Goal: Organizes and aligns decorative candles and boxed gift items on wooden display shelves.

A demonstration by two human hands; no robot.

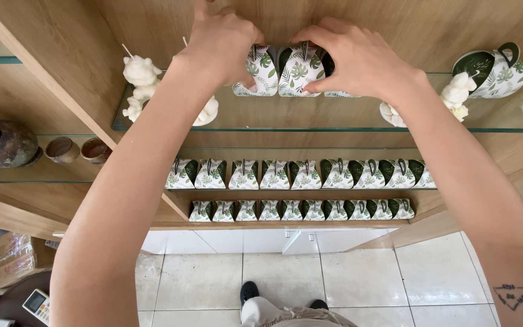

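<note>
Both arms reach up to a glass shelf [334,118] in a wooden cabinet. My left hand [222,42] grips a small white gift box with green leaf print [260,74]. Touching it on the right stands a second leaf-print box [296,74], and my right hand [355,54] closes on it. A third such box [337,93] is mostly hidden behind my right hand. The two held boxes stand upright on the glass.
White figurine candles [139,82] [455,94] and another leaf-print box [493,69] share the shelf. Two lower shelves carry rows of leaf-print boxes [301,174] [301,210]. A dark round pot [4,144] and two small cups [78,149] sit left. Tiled floor [358,278] lies below.
</note>
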